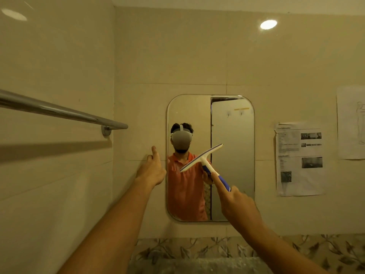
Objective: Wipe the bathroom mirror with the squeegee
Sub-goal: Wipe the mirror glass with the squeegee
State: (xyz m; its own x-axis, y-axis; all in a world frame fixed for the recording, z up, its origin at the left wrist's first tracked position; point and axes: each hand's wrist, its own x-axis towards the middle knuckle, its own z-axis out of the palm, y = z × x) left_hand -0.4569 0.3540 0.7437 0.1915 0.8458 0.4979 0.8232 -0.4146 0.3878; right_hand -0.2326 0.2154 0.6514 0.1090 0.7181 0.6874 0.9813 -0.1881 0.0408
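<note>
A rounded rectangular mirror hangs on the beige tiled wall straight ahead. My right hand grips the blue and white handle of a squeegee, index finger stretched along the handle. Its white blade is tilted, lower end left, and lies against the glass near the mirror's middle. My left hand rests on the tile just left of the mirror's edge, fingers extended upward. The mirror reflects a person in an orange shirt and a door.
A chrome towel bar juts from the left wall at head height. Printed paper sheets are stuck to the wall right of the mirror, another sheet farther right. A leaf-patterned tile band runs below the mirror.
</note>
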